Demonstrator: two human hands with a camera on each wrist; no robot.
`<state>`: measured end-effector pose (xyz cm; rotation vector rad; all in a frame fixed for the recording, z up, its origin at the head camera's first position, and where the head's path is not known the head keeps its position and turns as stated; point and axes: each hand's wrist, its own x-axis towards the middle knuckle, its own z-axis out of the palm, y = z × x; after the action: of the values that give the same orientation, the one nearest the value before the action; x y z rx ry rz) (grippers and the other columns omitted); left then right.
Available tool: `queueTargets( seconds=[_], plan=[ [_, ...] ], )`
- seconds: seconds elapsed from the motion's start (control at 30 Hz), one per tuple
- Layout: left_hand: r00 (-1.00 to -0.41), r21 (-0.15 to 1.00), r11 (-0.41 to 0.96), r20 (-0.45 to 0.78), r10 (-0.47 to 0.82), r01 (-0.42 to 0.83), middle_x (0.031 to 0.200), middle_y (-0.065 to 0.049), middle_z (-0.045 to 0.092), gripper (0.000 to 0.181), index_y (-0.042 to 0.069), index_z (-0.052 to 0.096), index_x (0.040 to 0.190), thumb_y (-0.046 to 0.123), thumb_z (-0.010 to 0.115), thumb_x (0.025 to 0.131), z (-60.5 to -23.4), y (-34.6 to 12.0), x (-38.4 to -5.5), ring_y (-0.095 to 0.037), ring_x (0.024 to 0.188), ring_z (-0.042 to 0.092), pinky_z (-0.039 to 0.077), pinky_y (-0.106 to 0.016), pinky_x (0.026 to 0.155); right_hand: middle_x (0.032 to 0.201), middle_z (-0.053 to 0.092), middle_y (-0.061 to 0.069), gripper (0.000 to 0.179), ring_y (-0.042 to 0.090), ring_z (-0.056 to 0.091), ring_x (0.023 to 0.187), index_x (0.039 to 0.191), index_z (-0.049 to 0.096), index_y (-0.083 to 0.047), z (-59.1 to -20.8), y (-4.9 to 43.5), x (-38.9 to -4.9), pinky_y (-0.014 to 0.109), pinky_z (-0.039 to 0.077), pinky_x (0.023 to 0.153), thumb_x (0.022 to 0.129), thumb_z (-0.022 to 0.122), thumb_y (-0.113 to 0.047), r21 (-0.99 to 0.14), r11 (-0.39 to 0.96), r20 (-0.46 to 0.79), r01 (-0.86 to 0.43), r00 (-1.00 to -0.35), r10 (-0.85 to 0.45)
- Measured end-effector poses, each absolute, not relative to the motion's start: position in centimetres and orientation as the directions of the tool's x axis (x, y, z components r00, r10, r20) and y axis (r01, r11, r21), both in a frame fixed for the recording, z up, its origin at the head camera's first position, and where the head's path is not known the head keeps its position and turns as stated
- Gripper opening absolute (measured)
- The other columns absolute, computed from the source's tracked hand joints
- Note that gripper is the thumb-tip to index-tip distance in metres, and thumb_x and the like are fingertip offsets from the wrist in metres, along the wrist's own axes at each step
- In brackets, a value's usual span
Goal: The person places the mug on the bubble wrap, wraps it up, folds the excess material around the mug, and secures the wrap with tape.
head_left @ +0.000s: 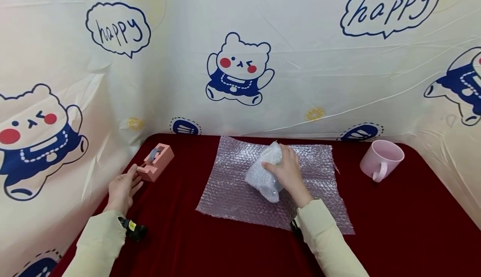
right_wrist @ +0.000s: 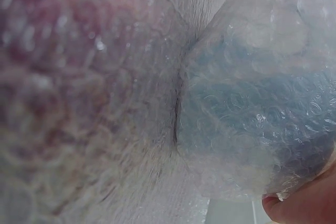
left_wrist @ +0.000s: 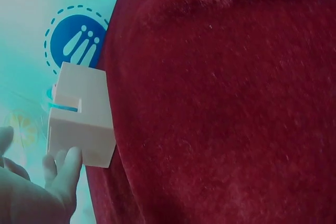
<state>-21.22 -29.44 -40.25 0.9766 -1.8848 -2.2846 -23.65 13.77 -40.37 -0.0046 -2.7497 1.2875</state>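
A pink tape dispenser (head_left: pixel 159 163) with a roll of tape stands at the left of the table. My left hand (head_left: pixel 122 188) is at its near end, with fingertips right at the front edge. In the left wrist view the fingers of that hand reach toward the dispenser (left_wrist: pixel 84 135). My right hand (head_left: pixel 288 169) grips a bundle wrapped in bubble wrap (head_left: pixel 263 172), thumb on the near side and fingers over the far side. The right wrist view shows something bluish through the bundle's wrap (right_wrist: pixel 257 108). Beneath the bundle lies a flat sheet of bubble wrap (head_left: pixel 225 197).
A pink mug (head_left: pixel 381 160) stands upright at the right of the table, its handle toward me. Dark red cloth (head_left: pixel 180 239) covers the table. A white printed curtain (head_left: pixel 308 68) with bears and "happy" bubbles closes off the back and sides.
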Motion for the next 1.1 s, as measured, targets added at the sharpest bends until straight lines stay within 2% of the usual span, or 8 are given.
queueTargets(
  seconds=[0.1, 0.2, 0.27, 0.47, 0.67, 0.83, 0.93, 1.1],
  plan=[
    [-0.805, 0.902, -0.269, -0.425, -0.415, -0.338, 0.085, 0.016, 0.058, 0.037, 0.012, 0.045, 0.100, 0.039, 0.066, 0.086, -40.1, -29.3, -21.2, 0.005, 0.071, 0.062, 0.055, -0.014, 0.071, 0.151, 0.028, 0.021, 0.087, 0.042, 0.026, 0.138, 0.148, 0.028, -0.004, -40.3, 13.7, -23.6, 0.063, 0.025, 0.110, 0.080, 0.071, -0.037, -0.767, 0.640, 0.095, -0.044, -0.994, 0.046],
    [-0.798, 0.909, -0.292, -0.405, -0.446, -0.298, 0.071, 0.015, 0.061, 0.024, 0.008, 0.044, 0.092, 0.023, 0.062, 0.091, -40.1, -29.0, -21.3, 0.004, 0.065, 0.064, 0.054, -0.013, 0.065, 0.151, 0.029, 0.020, 0.087, 0.042, 0.026, 0.138, 0.148, 0.029, -0.004, -40.4, 13.7, -23.6, 0.063, 0.025, 0.110, 0.079, 0.071, -0.037, -0.768, 0.639, 0.097, -0.046, -0.994, 0.046],
    [-0.787, 0.918, -0.272, -0.388, -0.480, -0.287, 0.072, 0.013, 0.059, 0.020, 0.008, 0.042, 0.088, 0.017, 0.059, 0.092, -40.2, -28.9, -21.4, 0.004, 0.062, 0.065, 0.054, -0.013, 0.064, 0.151, 0.029, 0.021, 0.087, 0.042, 0.026, 0.138, 0.147, 0.029, -0.004, -40.5, 13.7, -23.6, 0.063, 0.025, 0.110, 0.079, 0.071, -0.037, -0.765, 0.642, 0.099, -0.047, -0.994, 0.046],
    [-0.765, 0.935, -0.197, -0.355, -0.537, -0.296, 0.096, 0.006, 0.049, 0.016, 0.009, 0.043, 0.085, 0.016, 0.054, 0.095, -40.8, -28.6, -21.7, 0.008, 0.063, 0.064, 0.054, -0.012, 0.072, 0.151, 0.028, 0.021, 0.089, 0.041, 0.027, 0.138, 0.148, 0.028, -0.004, -40.5, 13.7, -23.6, 0.063, 0.025, 0.110, 0.078, 0.071, -0.038, -0.765, 0.643, 0.097, -0.043, -0.994, 0.049],
    [-0.779, 0.936, -0.213, -0.352, -0.519, -0.281, 0.076, 0.013, 0.057, 0.016, 0.008, 0.046, 0.083, 0.014, 0.049, 0.097, -41.0, -28.7, -21.7, 0.008, 0.067, 0.063, 0.054, -0.012, 0.071, 0.151, 0.028, 0.021, 0.089, 0.041, 0.025, 0.138, 0.148, 0.028, -0.005, -40.4, 13.7, -23.6, 0.063, 0.025, 0.110, 0.078, 0.071, -0.039, -0.765, 0.643, 0.088, -0.036, -0.995, 0.048],
    [-0.805, 0.934, -0.224, -0.354, -0.477, -0.278, 0.086, 0.012, 0.054, 0.012, 0.006, 0.046, 0.090, 0.015, 0.045, 0.098, -41.1, -29.1, -21.6, 0.008, 0.073, 0.062, 0.053, -0.010, 0.073, 0.151, 0.028, 0.021, 0.088, 0.042, 0.024, 0.139, 0.148, 0.027, -0.004, -40.4, 13.8, -23.7, 0.062, 0.024, 0.111, 0.079, 0.071, -0.038, -0.763, 0.645, 0.090, -0.040, -0.995, 0.045],
    [-0.820, 0.933, -0.222, -0.355, -0.450, -0.282, 0.082, 0.016, 0.055, 0.012, 0.005, 0.045, 0.093, 0.015, 0.043, 0.099, -41.1, -29.3, -21.5, 0.008, 0.074, 0.062, 0.053, -0.011, 0.075, 0.151, 0.028, 0.021, 0.087, 0.041, 0.024, 0.139, 0.148, 0.028, -0.004, -40.4, 13.8, -23.7, 0.062, 0.024, 0.111, 0.079, 0.071, -0.037, -0.763, 0.645, 0.090, -0.039, -0.995, 0.046],
    [-0.831, 0.946, -0.166, -0.324, -0.451, -0.279, 0.071, 0.020, 0.057, 0.013, 0.005, 0.043, 0.088, 0.012, 0.045, 0.098, -41.4, -29.6, -21.3, 0.009, 0.070, 0.062, 0.053, -0.011, 0.072, 0.151, 0.027, 0.022, 0.088, 0.042, 0.024, 0.139, 0.148, 0.027, -0.004, -40.4, 13.8, -23.7, 0.062, 0.023, 0.111, 0.080, 0.071, -0.038, -0.760, 0.649, 0.088, -0.039, -0.995, 0.043]
  ],
)
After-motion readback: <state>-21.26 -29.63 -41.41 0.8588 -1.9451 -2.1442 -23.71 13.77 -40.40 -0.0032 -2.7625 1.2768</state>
